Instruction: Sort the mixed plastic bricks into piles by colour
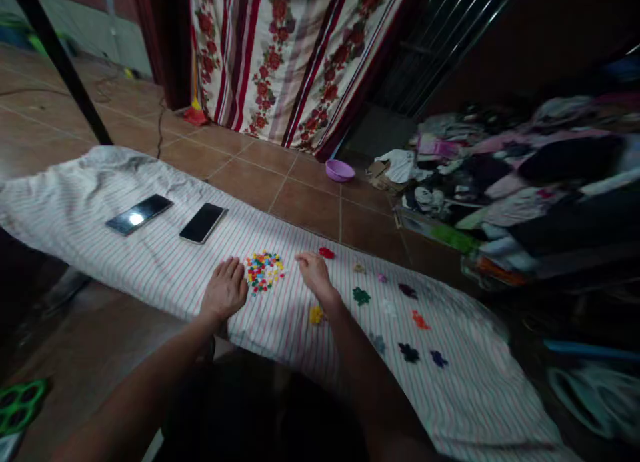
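A pile of small mixed-colour pieces, perhaps beads, lies on the striped cloth in front of me. Just left of it, my left hand rests palm down on the cloth, fingers stretched out. On the pile's other side is my right hand, its fingers pressed together in a pinch; whatever they hold is too small to make out. Close beyond that hand sits a red heap. A yellow heap lies beside my right wrist, and a green heap is to its right.
Further right lie several small single-colour heaps, among them orange, black and dark blue. Two phones, one dark and one light-edged, lie at left. A purple basin stands on the floor near piled clothes.
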A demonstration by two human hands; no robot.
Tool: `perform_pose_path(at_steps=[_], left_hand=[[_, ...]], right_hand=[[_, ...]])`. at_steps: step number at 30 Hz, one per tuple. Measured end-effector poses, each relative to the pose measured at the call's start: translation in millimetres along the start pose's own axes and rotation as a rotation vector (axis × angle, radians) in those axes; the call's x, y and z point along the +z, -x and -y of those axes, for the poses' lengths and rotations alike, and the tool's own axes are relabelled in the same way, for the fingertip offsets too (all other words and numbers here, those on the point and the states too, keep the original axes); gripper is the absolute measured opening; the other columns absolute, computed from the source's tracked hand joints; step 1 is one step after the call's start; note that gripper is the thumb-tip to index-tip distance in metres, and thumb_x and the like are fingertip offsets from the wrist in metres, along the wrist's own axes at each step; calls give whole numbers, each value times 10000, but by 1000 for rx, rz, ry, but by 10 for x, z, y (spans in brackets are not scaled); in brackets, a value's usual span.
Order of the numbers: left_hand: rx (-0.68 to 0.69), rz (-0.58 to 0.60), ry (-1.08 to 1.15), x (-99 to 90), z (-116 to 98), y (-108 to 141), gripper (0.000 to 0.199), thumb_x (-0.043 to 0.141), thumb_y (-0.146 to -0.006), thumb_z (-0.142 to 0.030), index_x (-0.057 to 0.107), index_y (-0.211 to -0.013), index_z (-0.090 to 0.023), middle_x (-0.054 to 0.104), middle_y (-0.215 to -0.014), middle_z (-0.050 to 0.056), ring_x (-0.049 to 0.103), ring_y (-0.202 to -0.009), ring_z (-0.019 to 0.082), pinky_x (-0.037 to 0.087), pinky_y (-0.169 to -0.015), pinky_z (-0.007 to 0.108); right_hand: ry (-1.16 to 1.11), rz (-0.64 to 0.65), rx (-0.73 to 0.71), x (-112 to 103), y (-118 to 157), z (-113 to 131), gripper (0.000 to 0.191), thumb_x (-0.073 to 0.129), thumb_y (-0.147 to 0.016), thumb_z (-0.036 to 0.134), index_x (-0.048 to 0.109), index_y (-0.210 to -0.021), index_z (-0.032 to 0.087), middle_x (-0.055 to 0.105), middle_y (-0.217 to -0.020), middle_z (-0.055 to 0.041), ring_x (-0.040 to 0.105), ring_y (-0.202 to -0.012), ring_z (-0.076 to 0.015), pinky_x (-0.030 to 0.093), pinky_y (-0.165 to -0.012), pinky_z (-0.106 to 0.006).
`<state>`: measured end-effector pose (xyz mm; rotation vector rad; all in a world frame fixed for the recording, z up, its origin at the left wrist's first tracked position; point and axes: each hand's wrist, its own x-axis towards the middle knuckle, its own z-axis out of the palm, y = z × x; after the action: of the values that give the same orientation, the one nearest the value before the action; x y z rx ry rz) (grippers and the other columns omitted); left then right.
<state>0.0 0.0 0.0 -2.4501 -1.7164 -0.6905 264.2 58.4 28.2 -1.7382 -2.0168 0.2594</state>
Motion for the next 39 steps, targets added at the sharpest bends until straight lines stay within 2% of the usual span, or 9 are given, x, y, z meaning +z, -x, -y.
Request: perform_pose_path(at_steps=[9, 14, 21, 25, 29, 39], left_hand=[[-27, -6, 48, -2, -38, -22, 424, 402, -899, -301, 604, -1193, -70, 559, -1341, 196, 464, -1310, 307, 343, -1117, 472], [-30, -4, 49, 10, -46, -33, 431, 395, -901, -312, 602, -1200, -80, 555, -1348, 194, 462, -1314, 309, 349, -1111, 482], [-35, -10, 63, 15, -50, -33, 440, 388, -900, -312, 596, -1209, -78, 556, -1345, 202, 458, -1316, 312, 351, -1105, 494], [-29, -4, 48, 15, -50, -36, 445, 381, -899, -309, 594, -1208, -69, 557, -1341, 204, 463, -1311, 313, 350, -1106, 489], [-19, -10, 33, 16, -49, -35, 439, 376, -902, -310, 595, -1206, -82, 567, -1333, 193, 468, -1307, 306, 354, -1101, 483], [-33, 10, 38, -11, -58, -44, 442, 373, -904, -316, 596, -1209, -88, 560, -1343, 193, 457, -1319, 306, 356, -1104, 487]], right_hand=[[-11, 126, -105, 73, 30, 274, 187, 561, -835, 107, 714, -876, 205, 713, -915, -37, 605, -895, -171, 413, -871, -289], [-10, 168, -74, 85, 64, 356, 127, 593, -843, 147, 699, -896, 191, 705, -920, -47, 596, -893, -173, 409, -864, -295], [-130, 175, 13, 123, 131, 335, 194, 575, -832, 130, 704, -961, 196, 680, -930, -53, 609, -885, -169, 452, -811, -276], [-195, 158, -2, 128, 171, 275, 268, 511, -851, 101, 711, -994, 210, 682, -981, -49, 615, -941, -160, 458, -888, -285], [-241, 152, 12, 149, 183, 230, 315, 478, -835, 57, 726, -947, 216, 692, -992, -40, 622, -972, -153, 457, -929, -288], [-149, 173, 18, 108, 206, 286, 314, 520, -814, 68, 710, -1022, 208, 683, -1007, -53, 620, -953, -165, 469, -888, -284]])
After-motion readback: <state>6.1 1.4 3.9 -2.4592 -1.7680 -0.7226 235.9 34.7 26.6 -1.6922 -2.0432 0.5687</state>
